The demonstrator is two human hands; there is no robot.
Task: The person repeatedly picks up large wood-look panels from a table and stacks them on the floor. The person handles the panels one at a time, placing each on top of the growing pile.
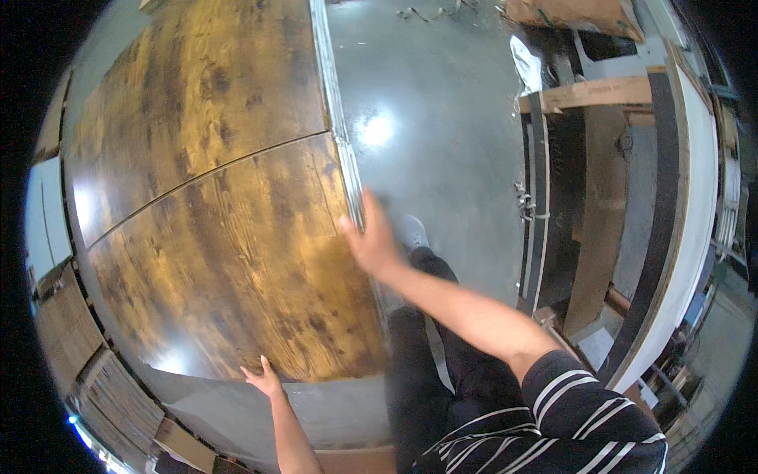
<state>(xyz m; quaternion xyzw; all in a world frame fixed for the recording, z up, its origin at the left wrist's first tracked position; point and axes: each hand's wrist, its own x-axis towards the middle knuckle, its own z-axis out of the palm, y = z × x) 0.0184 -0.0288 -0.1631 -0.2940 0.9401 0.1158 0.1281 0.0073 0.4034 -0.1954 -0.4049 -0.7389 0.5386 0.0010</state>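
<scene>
A large brown wood-grain board (229, 261) lies flat to my left, with a second wood-grain board (205, 95) beyond it across a narrow dark seam. At the near edge of the closer board, my left hand (263, 378) rests with its fingers spread. My right hand (371, 238), slightly blurred, is at the right edge, thumb and fingers apart, beside a pale silvery strip (335, 103) that runs along both boards. Whether its fingertips touch the edge is hard to tell. Neither hand has anything wrapped in it.
Grey floor (442, 87) stretches to the right of the boards, where my shoe (414, 233) stands. Farther right is a frame (663, 213) of dark and pale panels. Stacked flat boards (114, 403) line the left side. A brown package (580, 16) sits at the far right.
</scene>
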